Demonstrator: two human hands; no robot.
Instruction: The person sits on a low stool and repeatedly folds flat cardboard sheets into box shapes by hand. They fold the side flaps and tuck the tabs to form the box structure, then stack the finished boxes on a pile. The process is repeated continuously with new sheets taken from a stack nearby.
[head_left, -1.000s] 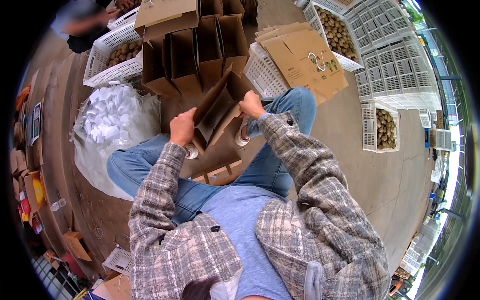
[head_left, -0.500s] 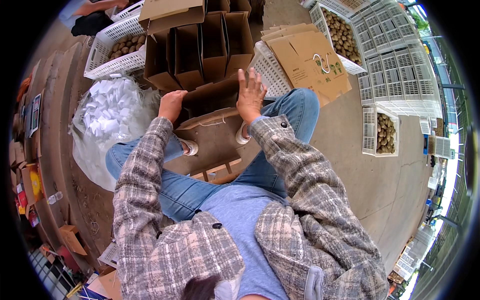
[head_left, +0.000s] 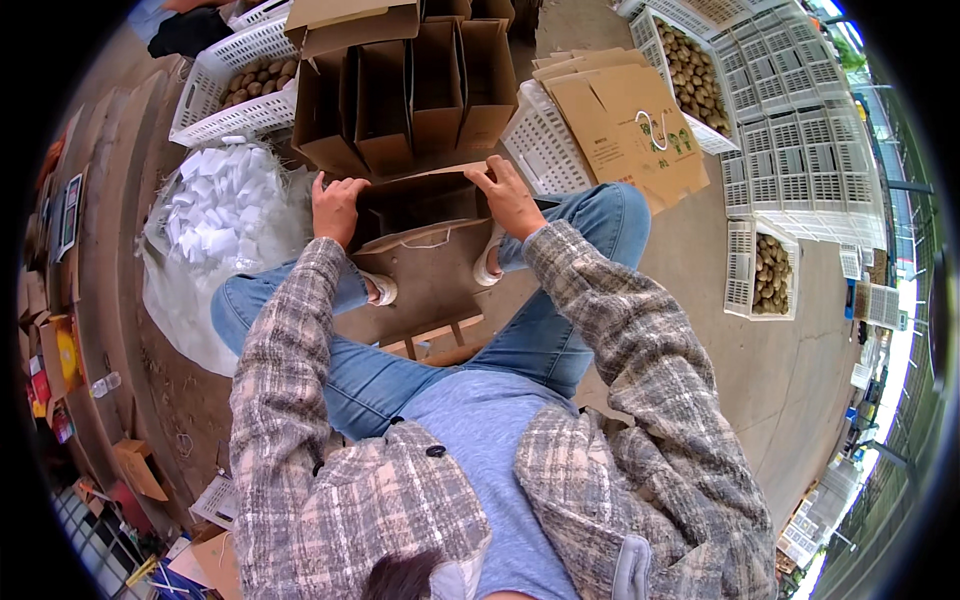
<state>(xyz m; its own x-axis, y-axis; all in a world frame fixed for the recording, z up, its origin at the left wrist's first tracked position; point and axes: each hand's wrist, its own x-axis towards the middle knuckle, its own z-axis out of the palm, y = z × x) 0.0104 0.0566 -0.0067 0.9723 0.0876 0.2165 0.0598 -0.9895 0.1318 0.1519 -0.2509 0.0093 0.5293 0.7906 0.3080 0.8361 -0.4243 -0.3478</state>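
Between my knees stands an open brown cardboard box [head_left: 440, 239], tall-walled, its dark inside facing up and a white cord handle [head_left: 428, 243] on the wall nearest me. My left hand [head_left: 338, 208] grips the left end of its rim, fingers curled over the top edge. At the far right corner, my right hand [head_left: 512, 200] pinches the rim between thumb and fingers. The box's bottom cannot be seen. Just beyond it, several similar open boxes [head_left: 383, 105] stand side by side.
To the left lies a clear plastic bag of white pieces [head_left: 215, 205], with a white crate [head_left: 205, 95] of brown round produce beyond it. Flattened cardboard boxes [head_left: 625, 130] rest on a white crate at right. Another produce crate [head_left: 740, 265] and stacked white crates [head_left: 800, 150] stand farther right.
My right hand has gone from spread fingers beside the box to pinching its far right corner. My left hand stays at the left rim, its grip slightly shifted.
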